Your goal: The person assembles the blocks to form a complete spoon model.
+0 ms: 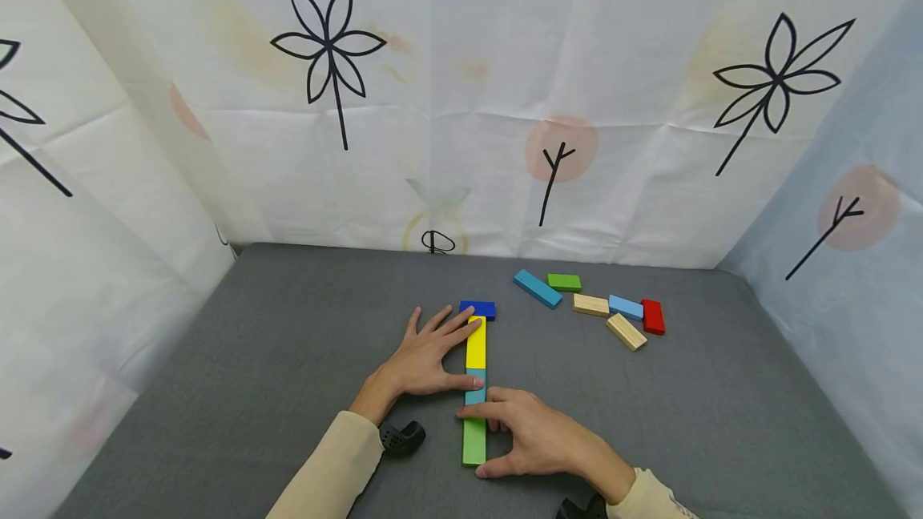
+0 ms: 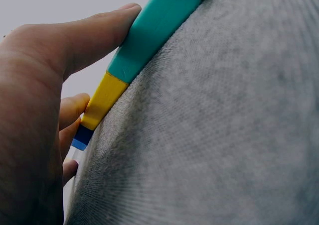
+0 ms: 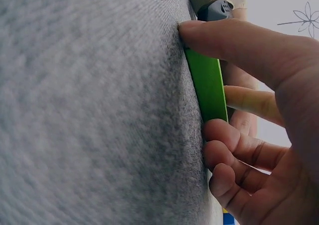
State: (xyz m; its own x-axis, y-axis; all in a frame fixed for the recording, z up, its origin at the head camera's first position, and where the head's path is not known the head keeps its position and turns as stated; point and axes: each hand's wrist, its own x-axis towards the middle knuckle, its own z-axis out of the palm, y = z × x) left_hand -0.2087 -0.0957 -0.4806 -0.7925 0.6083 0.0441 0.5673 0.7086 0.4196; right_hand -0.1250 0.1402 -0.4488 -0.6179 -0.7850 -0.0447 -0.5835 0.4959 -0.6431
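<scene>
A column of blocks runs toward me on the grey table: a yellow block (image 1: 476, 347), a teal block (image 1: 475, 397) and a green block (image 1: 473, 443), end to end. Crosswise at its far end lies a dark blue block (image 1: 487, 311). My left hand (image 1: 425, 359) spreads its fingers over the column, fingertips on the yellow and dark blue blocks, thumb on the teal one. With my right hand (image 1: 541, 431) I grip the green block: the thumb is at its near end, the index finger reaches across its far end, and the other fingers curl along its right side.
At the back right lie a teal block (image 1: 538, 289), a green block (image 1: 564, 283), two plain wood blocks (image 1: 591, 305), a light blue block (image 1: 626, 307) and a red block (image 1: 653, 317). White patterned cloth (image 1: 461, 183) hangs behind the table (image 1: 324, 303) and along its sides.
</scene>
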